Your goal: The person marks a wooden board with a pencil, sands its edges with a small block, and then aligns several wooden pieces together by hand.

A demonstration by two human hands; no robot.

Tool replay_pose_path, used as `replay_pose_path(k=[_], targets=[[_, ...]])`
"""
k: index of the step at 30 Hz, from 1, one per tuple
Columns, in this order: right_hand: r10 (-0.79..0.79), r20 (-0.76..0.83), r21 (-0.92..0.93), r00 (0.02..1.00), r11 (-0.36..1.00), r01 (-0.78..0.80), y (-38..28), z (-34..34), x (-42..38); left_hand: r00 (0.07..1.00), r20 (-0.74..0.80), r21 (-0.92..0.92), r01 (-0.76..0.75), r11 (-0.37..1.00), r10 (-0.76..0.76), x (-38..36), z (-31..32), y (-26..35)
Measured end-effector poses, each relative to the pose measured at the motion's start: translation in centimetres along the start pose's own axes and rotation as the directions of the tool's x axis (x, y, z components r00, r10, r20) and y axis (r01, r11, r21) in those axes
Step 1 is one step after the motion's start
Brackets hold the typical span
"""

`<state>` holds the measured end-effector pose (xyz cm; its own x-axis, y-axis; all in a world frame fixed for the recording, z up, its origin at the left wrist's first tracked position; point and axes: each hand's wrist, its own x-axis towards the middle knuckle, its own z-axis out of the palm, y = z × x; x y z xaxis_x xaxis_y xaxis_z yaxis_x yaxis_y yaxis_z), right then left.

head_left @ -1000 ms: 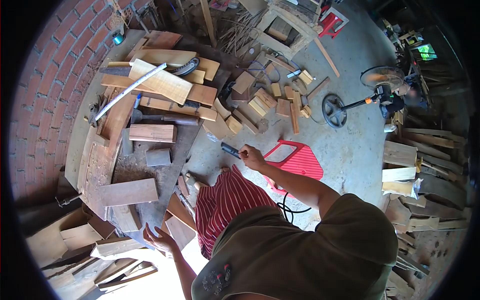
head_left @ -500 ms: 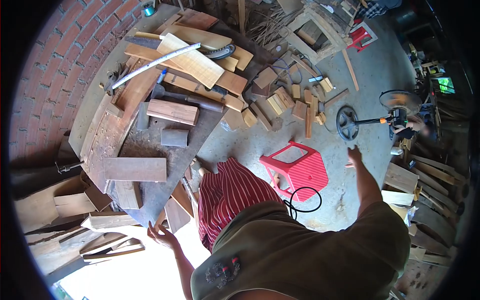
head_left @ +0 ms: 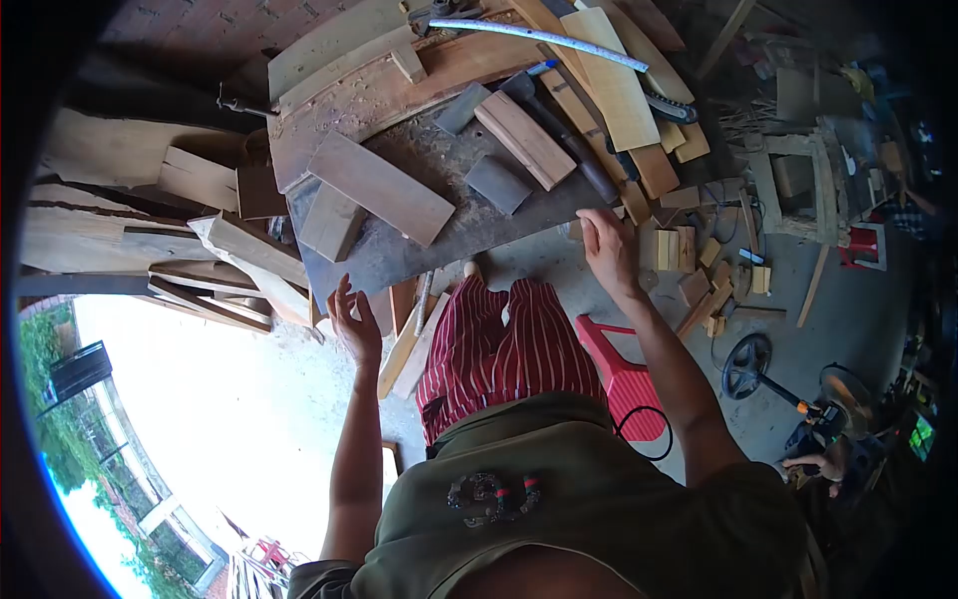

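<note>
My left hand (head_left: 354, 319) is raised just off the near edge of the workbench (head_left: 399, 262), fingers apart and holding nothing. Near the bench's right edge, my right hand (head_left: 607, 245) hangs in the air with its fingers apart, empty. Between and beyond them on the bench lie a flat brown board (head_left: 382, 188) resting on a wooden block (head_left: 332, 222), a dark grey block (head_left: 498, 185), a reddish wood block (head_left: 526, 140) and a hammer-like tool with a dark handle (head_left: 569, 145). A white curved strip (head_left: 539, 35) lies across boards at the back.
A red plastic stool (head_left: 624, 384) stands at my right. Wood offcuts (head_left: 689, 250) lie on the floor beyond it, near a standing fan (head_left: 748, 366). Stacked planks (head_left: 190, 240) are at the left. A person (head_left: 828, 462) is low at the far right.
The view has turned toward the left, bringing the bench in front of me. My right hand has come from far out at the right to the bench's edge. My left hand stays near the bench corner.
</note>
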<state>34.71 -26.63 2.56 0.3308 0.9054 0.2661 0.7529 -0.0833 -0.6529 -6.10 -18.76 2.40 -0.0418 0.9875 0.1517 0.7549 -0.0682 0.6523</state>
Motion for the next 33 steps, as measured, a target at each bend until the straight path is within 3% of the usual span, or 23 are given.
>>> replay_pose_path(k=[1, 3, 5, 9, 12, 14, 15, 16, 17, 18, 19, 20, 22, 28, 31, 33], targets=[[-0.079, -0.056, 0.016, 0.995, 0.997, 0.080, -1.0, 1.0, 2.2, 0.999, -0.006, -0.019, 0.033, 0.999, -0.034, -0.1, 0.2, 0.1], [-0.150, 0.011, 0.048, 0.989, 0.988, 0.149, -2.3, 3.8, 5.5, 0.996, -0.031, -0.155, 0.076, 0.985, -0.082, -0.1, 1.2, -0.1], [-0.260, 0.056, -0.115, 0.964, 0.957, 0.265, -3.4, 7.3, 7.0, 0.997, -0.017, -0.238, 0.072, 0.969, -0.079, 0.6, 2.1, 0.4], [-0.217, 0.233, -0.492, 0.948, 0.815, 0.307, -6.3, 10.5, 6.5, 0.978, 0.096, -0.412, 0.210, 0.886, -0.187, 3.1, 3.7, 2.4], [-0.167, 0.203, -0.521, 0.965, 0.816, 0.250, -6.5, 12.2, 6.3, 0.958, 0.148, -0.419, 0.286, 0.862, -0.246, 5.6, 5.4, 2.8], [-0.082, 0.094, -0.299, 0.992, 0.948, 0.106, -7.1, 12.9, 6.4, 0.915, 0.209, -0.561, 0.402, 0.724, -0.346, 7.0, 8.2, 2.4], [-0.075, 0.096, -0.304, 0.993, 0.947, 0.101, -8.2, 12.9, 6.5, 0.895, 0.233, -0.624, 0.438, 0.647, -0.381, 7.7, 9.7, 2.6], [-0.155, 0.154, -0.183, 0.976, 0.966, 0.182, -9.5, 13.0, 6.7, 0.937, 0.112, -0.585, 0.332, 0.740, -0.332, 8.5, 11.2, 3.1], [-0.234, 0.203, -0.053, 0.951, 0.967, 0.249, -11.0, 13.3, 6.8, 0.922, 0.160, -0.532, 0.381, 0.756, -0.352, 9.2, 12.1, 3.1], [-0.230, 0.245, 0.050, 0.942, 0.973, 0.224, -11.3, 14.6, 6.3, 0.913, 0.075, -0.464, 0.388, 0.796, -0.401, 9.5, 12.5, 4.6], [-0.218, 0.246, 0.047, 0.944, 0.976, 0.213, -11.5, 14.9, 6.1, 0.900, -0.018, -0.395, 0.394, 0.830, -0.436, 9.8, 12.8, 6.1], [-0.190, 0.247, -0.014, 0.950, 0.980, 0.200, -11.9, 15.2, 5.7, 0.900, -0.012, -0.391, 0.396, 0.831, -0.435, 9.9, 12.7, 6.5], [-0.165, 0.257, -0.140, 0.952, 0.968, 0.206, -12.2, 15.8, 5.5, 0.879, 0.011, -0.113, 0.475, 0.873, -0.477, 10.0, 12.6, 6.6], [-0.194, 0.252, -0.136, 0.948, 0.963, 0.233, -14.4, 22.5, 14.6, 0.873, -0.042, -0.069, 0.483, 0.873, -0.486, 10.0, 13.3, 6.7], [-0.189, 0.240, -0.075, 0.952, 0.974, 0.212, -14.4, 22.6, 14.3, 0.822, -0.057, -0.021, 0.566, 0.824, -0.567, 10.2, 13.8, 7.0], [-0.175, 0.281, -0.078, 0.944, 0.976, 0.204, -13.4, 18.9, 10.2, 0.848, -0.098, -0.061, 0.518, 0.853, -0.521, 9.9, 14.3, 6.8]])
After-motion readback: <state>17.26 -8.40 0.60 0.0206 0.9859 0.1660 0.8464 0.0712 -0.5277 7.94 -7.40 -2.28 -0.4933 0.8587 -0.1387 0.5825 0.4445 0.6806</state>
